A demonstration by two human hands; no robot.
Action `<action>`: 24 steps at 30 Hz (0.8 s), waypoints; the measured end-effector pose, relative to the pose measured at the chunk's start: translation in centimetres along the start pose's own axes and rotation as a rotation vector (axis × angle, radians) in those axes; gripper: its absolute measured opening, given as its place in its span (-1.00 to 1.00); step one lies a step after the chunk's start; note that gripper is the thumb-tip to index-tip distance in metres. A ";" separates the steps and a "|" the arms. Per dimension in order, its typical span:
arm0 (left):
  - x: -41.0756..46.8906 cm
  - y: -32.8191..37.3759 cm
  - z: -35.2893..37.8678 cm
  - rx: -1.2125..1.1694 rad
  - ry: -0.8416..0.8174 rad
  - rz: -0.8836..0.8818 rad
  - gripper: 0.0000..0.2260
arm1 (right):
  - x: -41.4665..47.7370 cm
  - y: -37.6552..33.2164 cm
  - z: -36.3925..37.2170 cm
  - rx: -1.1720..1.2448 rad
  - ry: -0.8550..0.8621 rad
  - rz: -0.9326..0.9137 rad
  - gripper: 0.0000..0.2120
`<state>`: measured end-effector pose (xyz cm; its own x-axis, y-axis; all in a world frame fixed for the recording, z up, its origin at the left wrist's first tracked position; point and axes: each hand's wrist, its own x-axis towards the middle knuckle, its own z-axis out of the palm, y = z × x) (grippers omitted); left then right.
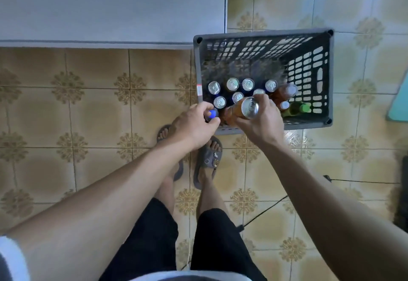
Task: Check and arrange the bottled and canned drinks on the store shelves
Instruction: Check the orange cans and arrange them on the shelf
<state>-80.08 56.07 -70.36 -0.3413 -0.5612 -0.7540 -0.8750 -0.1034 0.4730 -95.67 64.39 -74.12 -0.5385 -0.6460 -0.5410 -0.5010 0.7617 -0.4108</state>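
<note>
My left grip (194, 123) pinches blue-capped bottle (212, 113); right grip (262, 119) wraps tilted can (250, 107). I'd lift both straight up, clearing crate (265, 34) rim and standing cans (232, 84).

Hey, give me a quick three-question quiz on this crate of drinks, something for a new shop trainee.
1. True or false: the crate stands on a shelf.
2. Fill in: the left hand pinches a bottle's ____ cap.
3. The right hand grips a can. Where is the green-capped bottle? A) in the left hand B) inside the crate C) on a shelf

Key: 1 false, it stands on the tiled floor; 2 blue; 3 B.
</note>
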 end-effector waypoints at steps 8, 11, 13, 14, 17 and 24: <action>12.5 -3.3 3.1 0.100 0.008 0.003 -0.67 | 13.7 3.1 9.0 0.161 -0.054 0.235 -0.30; 14.7 -3.9 3.8 0.139 -0.001 0.027 -0.68 | 16.5 4.6 11.3 0.249 -0.093 0.293 -0.28; 15.5 -4.0 4.2 0.158 -0.004 0.031 -0.68 | 17.6 5.5 12.0 0.290 -0.138 0.344 -0.26; 15.7 -4.0 4.4 0.160 -0.008 0.029 -0.68 | 18.0 5.9 12.2 0.299 -0.164 0.362 -0.24; 15.9 -3.8 4.9 0.166 -0.017 0.022 -0.69 | 18.7 6.8 11.9 0.225 -0.185 0.349 -0.25; 13.3 -1.6 4.4 0.179 0.007 0.017 -0.69 | 17.2 6.5 8.2 0.025 -0.151 0.344 -0.65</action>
<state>-84.74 52.40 -83.11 -0.3545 -0.5672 -0.7433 -0.9166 0.0537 0.3962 -102.63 58.65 -92.18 -0.5656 -0.3392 -0.7516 -0.2904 0.9350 -0.2035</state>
